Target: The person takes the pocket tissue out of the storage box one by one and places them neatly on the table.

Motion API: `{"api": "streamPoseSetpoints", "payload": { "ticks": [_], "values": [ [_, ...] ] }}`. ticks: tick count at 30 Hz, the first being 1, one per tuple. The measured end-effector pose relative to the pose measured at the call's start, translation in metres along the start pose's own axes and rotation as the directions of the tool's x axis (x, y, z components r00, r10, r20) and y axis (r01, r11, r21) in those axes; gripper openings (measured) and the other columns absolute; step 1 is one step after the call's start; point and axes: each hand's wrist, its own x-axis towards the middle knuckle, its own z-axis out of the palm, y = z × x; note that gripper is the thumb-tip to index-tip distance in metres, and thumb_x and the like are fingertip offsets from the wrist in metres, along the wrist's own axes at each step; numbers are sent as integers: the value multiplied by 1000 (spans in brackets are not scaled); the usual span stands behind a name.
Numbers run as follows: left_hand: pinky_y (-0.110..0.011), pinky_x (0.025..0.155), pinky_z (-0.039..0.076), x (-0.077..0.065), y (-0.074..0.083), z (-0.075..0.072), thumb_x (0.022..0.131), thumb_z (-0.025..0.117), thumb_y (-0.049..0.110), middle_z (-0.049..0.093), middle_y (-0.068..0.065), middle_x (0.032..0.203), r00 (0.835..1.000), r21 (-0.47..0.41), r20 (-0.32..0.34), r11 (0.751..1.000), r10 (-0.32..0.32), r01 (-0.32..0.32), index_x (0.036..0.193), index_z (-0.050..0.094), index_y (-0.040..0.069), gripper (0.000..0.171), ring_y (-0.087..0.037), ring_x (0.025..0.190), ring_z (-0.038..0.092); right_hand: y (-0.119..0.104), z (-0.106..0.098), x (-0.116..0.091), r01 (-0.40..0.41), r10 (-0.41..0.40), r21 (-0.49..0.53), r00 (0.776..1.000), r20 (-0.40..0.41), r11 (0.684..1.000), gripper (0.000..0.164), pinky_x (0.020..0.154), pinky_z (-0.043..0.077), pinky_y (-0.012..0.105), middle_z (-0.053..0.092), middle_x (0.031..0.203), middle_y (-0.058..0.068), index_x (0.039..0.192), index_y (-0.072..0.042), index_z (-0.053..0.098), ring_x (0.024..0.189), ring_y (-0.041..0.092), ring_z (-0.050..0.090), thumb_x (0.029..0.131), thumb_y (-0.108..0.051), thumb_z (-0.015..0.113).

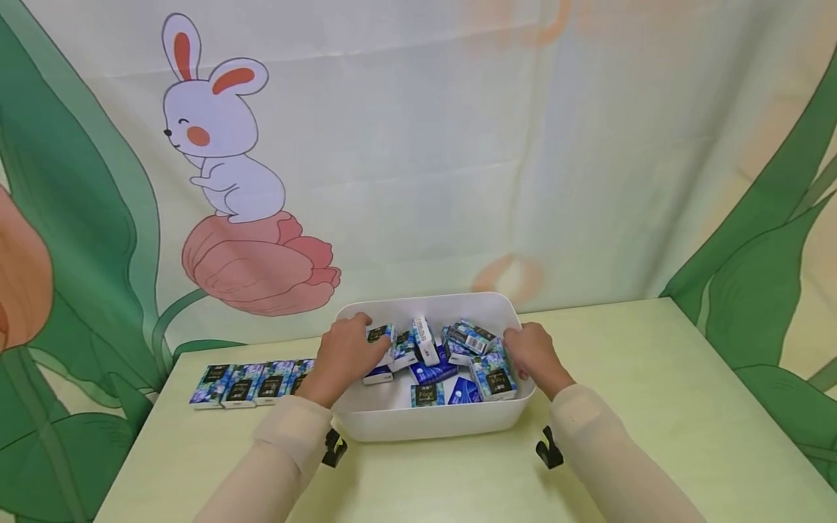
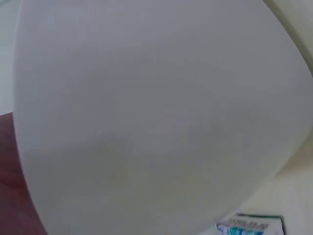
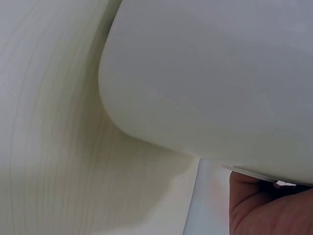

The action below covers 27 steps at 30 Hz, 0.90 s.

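Observation:
A white plastic bin (image 1: 431, 425) stands on the table near the curtain, with several small blue floral tissue packs (image 1: 493, 379) and plain dark-blue packs (image 1: 433, 373) lying jumbled inside. My left hand (image 1: 349, 356) grips its left end, the thumb reaching over the rim beside the packs. At the opposite end my right hand (image 1: 532, 356) holds the right rim. Both wrist views are mostly filled by the bin's outer wall (image 2: 156, 98), and part of the right hand (image 3: 274, 210) shows at its rim in the right wrist view.
Left of the bin, several floral tissue packs (image 1: 242, 385) lie side by side in a row on the pale wood-grain table (image 1: 654, 407). A printed curtain (image 1: 425, 181) with a rabbit and flowers hangs right behind the table's back edge. Black clips (image 1: 550, 448) sit under the wrists.

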Motion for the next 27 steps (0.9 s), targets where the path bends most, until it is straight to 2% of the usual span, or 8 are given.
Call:
{"api": "streamPoseSetpoints", "payload": {
  "ticks": [3, 8, 11, 13, 17, 21, 24, 27],
  "values": [
    [-51, 86, 55, 4, 3, 4, 93, 68, 35, 68, -22, 113, 998, -7, 37, 999, -42, 43, 126, 61, -5, 52, -35, 92, 66, 0, 0, 1, -1, 1, 18, 1000, 6, 1000, 25, 40, 38, 26, 50, 67, 10, 103, 5, 55, 42, 14, 40, 94, -15, 44],
    [-44, 74, 54, 8, 2, 12, 93, 68, 35, 61, -14, 88, 991, 24, 100, 996, -87, 85, 113, 61, -3, 43, -30, 78, 59, 1, 1, 2, 5, -5, 30, 1000, 10, 1000, 24, 39, 37, 25, 45, 62, 6, 101, 5, 55, 41, 13, 38, 94, -15, 44],
    [-43, 75, 53, 9, 2, 16, 94, 69, 34, 62, -14, 90, 988, 53, 124, 995, -87, 81, 114, 61, -2, 42, -29, 79, 58, 1, 0, 1, 2, -2, 25, 1000, 1, 1000, 24, 39, 37, 26, 44, 61, 6, 100, 5, 56, 41, 13, 38, 94, -15, 44],
    [-45, 79, 53, 9, 2, 18, 94, 70, 32, 66, -15, 98, 987, 70, 129, 994, -93, 85, 118, 63, -2, 43, -28, 82, 58, 1, 0, 1, -5, 5, 20, 1000, 0, 1000, 23, 39, 37, 26, 46, 62, 6, 100, 4, 56, 41, 14, 38, 94, -15, 44],
    [-48, 88, 53, 7, 0, 20, 92, 72, 29, 68, -17, 113, 989, 48, 105, 994, -104, 99, 128, 63, -2, 48, -29, 88, 61, 0, 0, 1, -6, 6, 22, 1000, 6, 1000, 24, 40, 38, 26, 47, 63, 6, 100, 3, 57, 42, 13, 39, 95, -16, 44],
    [-51, 91, 52, 2, 2, 14, 90, 73, 32, 68, -18, 119, 995, -8, 65, 997, -80, 81, 129, 64, -1, 51, -31, 95, 62, 0, -1, 0, -1, 1, 27, 1000, 6, 1000, 24, 41, 38, 26, 45, 60, 4, 99, 3, 58, 41, 13, 39, 95, -16, 44],
    [-51, 85, 53, -7, 3, 4, 90, 71, 35, 68, -18, 120, 997, -67, 39, 995, -66, 68, 128, 65, 2, 51, -32, 94, 62, 2, -2, -1, -2, 1, 34, 1000, 9, 999, 23, 40, 38, 26, 44, 58, 3, 99, 3, 58, 41, 13, 39, 95, -16, 44],
    [-45, 71, 54, -19, -1, -11, 89, 68, 36, 70, -16, 112, 998, -127, 6, 990, -63, 63, 129, 66, 6, 50, -29, 83, 62, 2, -3, -2, -1, 0, 43, 1000, 8, 999, 23, 40, 37, 25, 43, 57, 2, 98, 2, 58, 41, 13, 38, 94, -15, 44]
  ]
}}
